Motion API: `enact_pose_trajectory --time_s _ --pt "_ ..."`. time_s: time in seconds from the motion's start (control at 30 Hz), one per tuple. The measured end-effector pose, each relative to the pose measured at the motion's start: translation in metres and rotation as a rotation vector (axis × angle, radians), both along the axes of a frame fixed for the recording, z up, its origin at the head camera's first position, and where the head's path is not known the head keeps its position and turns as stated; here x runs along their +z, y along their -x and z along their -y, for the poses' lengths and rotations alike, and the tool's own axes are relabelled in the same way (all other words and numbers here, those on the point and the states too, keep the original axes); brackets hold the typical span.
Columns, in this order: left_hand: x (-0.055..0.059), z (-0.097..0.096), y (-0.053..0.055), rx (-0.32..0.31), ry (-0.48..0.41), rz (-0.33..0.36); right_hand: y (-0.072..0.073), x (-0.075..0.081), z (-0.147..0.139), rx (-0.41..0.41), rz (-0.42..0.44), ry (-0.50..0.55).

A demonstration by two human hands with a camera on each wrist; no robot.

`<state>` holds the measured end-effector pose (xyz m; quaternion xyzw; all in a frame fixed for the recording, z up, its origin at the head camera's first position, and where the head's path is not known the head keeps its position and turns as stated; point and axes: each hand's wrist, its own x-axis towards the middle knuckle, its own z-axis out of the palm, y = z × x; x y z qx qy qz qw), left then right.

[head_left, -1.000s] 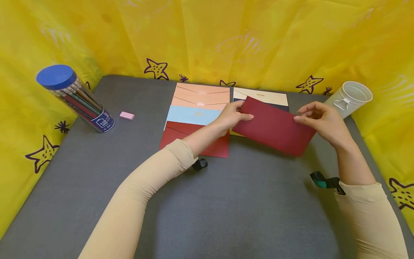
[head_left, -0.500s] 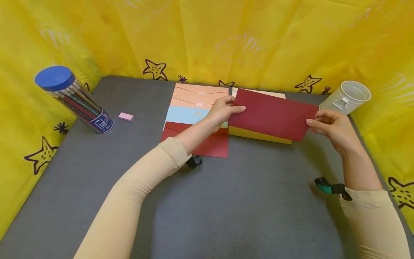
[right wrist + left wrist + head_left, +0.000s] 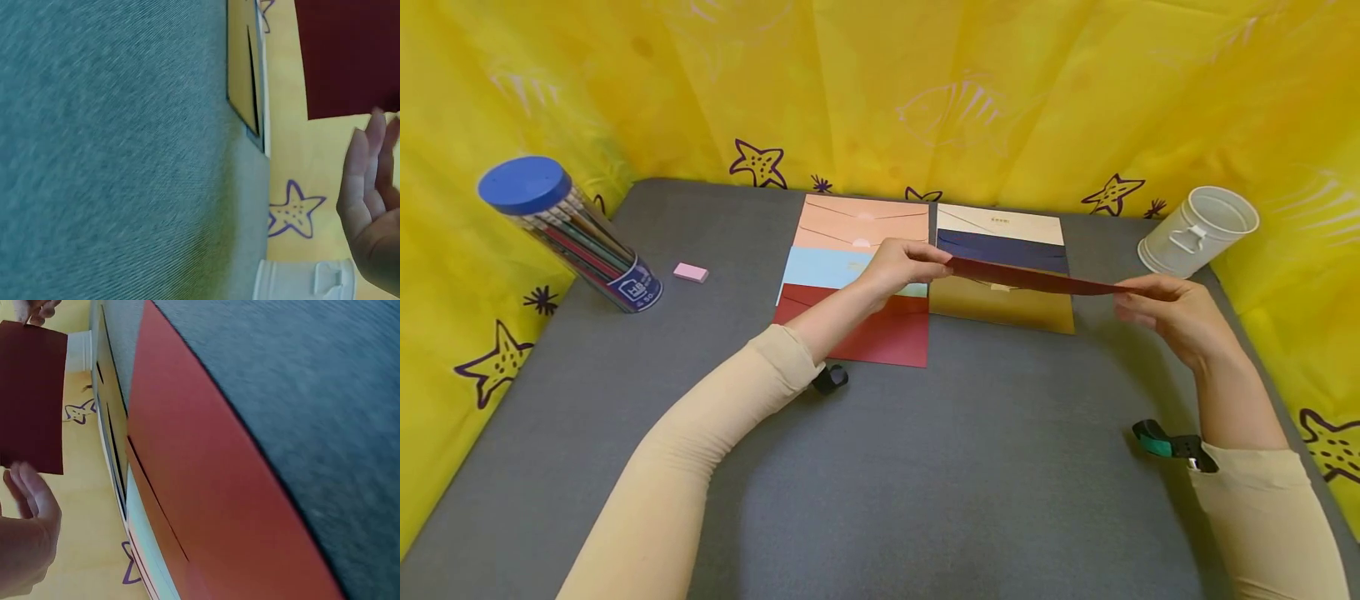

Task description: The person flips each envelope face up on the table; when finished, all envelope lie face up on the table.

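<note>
A dark red envelope [image 3: 1030, 277] is held up above the table, seen nearly edge-on in the head view. My left hand [image 3: 904, 265] pinches its left end, and my right hand [image 3: 1172, 312] pinches its right end. Below it lie a gold envelope [image 3: 1000, 308], a navy envelope [image 3: 1000, 247] and a cream envelope [image 3: 1030, 224], overlapping in a column. Left of these is a second column: peach envelopes [image 3: 835, 221], a light blue envelope [image 3: 820, 265] and a red envelope [image 3: 891, 337] at the front, partly covered by my left arm.
A clear tub of pencils [image 3: 580, 237] with a blue lid stands at the left. Near it lies a pink eraser [image 3: 690, 272]. A white metal can [image 3: 1187, 237] stands at the back right, just behind my right hand. Yellow cloth [image 3: 865, 92] encloses the grey table [image 3: 970, 467].
Both hands have raised the dark red envelope and tilted it from showing its broad face to nearly edge-on. The gold and navy envelopes beneath are now more exposed.
</note>
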<state>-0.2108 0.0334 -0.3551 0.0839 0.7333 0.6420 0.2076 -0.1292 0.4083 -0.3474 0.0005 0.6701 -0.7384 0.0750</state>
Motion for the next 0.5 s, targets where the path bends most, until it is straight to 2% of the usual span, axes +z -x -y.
enact_pose_trajectory --time_s 0.1,0.17,0.27,0.4,0.5 --pt "-0.003 0.004 -0.001 -0.06 0.003 0.039 -0.002 -0.005 -0.006 0.071 0.008 -0.05" --pt "-0.005 0.006 -0.001 -0.109 0.037 0.044 -0.003 -0.007 -0.009 0.113 0.031 -0.102" --pt "-0.008 0.009 -0.001 -0.173 0.093 0.057 -0.003 -0.009 -0.014 0.158 0.095 -0.272" --pt "-0.01 0.012 -0.002 -0.249 0.171 0.071 -0.003 -0.011 -0.017 0.219 0.156 -0.606" --pt "-0.011 0.012 -0.003 -0.302 0.245 0.05 -0.003 -0.013 -0.016 0.272 0.167 -0.743"
